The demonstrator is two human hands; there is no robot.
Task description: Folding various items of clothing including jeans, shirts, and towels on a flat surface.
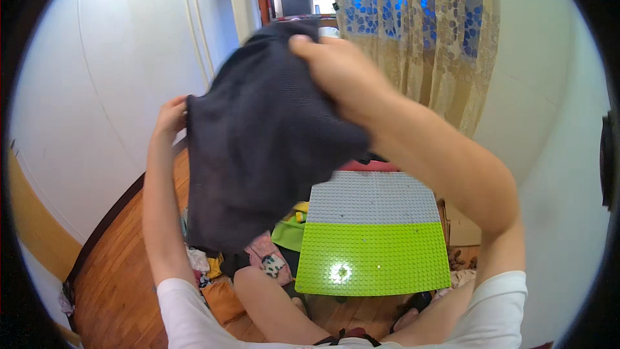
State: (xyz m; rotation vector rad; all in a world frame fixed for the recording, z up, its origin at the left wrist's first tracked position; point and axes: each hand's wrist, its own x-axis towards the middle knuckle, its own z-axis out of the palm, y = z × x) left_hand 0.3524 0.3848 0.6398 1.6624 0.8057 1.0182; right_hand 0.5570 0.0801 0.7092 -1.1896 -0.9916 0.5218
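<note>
A dark grey piece of clothing (258,136) hangs stretched between my raised hands, its kind not plain from its shape. My left hand (171,116) pinches its left edge. Higher up, my right hand (339,71) is closed on its upper right part, slightly blurred. The cloth hangs in front of me, left of a low table with a studded top, grey at the far half (374,197) and lime green at the near half (374,258). It hides part of the floor and the room behind it.
Several folded or crumpled clothes lie on the wooden floor (123,265) left of the table, among them a pink printed one (266,252), a green one (289,236) and an orange one (223,302). A patterned curtain (413,32) hangs at the back. White walls stand on both sides.
</note>
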